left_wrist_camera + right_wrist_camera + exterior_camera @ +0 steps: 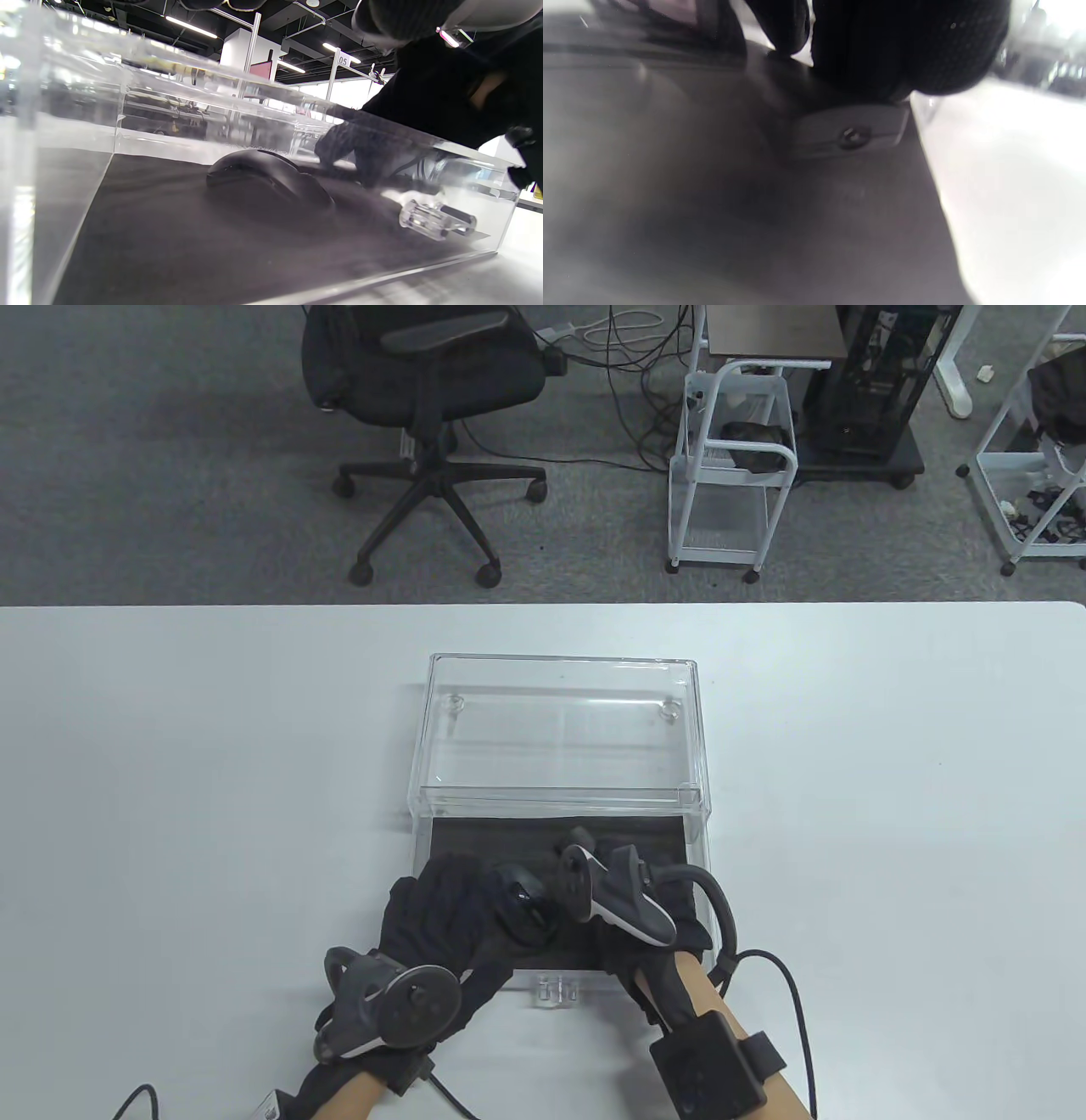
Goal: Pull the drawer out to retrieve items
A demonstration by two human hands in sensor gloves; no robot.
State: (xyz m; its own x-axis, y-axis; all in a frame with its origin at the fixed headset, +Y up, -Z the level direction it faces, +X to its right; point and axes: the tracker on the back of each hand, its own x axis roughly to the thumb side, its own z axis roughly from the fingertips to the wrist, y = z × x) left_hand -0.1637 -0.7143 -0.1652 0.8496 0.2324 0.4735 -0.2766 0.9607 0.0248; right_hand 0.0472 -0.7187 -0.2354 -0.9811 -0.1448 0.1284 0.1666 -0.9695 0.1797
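Reaching into the pulled-out clear acrylic drawer (691,891) on the white desk (170,814), I bring both hands toward the black computer mouse (267,178) on its dark liner; whether left hand (441,925) or right hand (645,937) grips anything, I cannot tell.

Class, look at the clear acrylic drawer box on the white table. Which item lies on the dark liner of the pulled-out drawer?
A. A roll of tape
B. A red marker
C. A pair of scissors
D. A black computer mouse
D. The left wrist view shows a black computer mouse lying on the dark liner of the open drawer, and the table view shows it between the left hand and the right hand.
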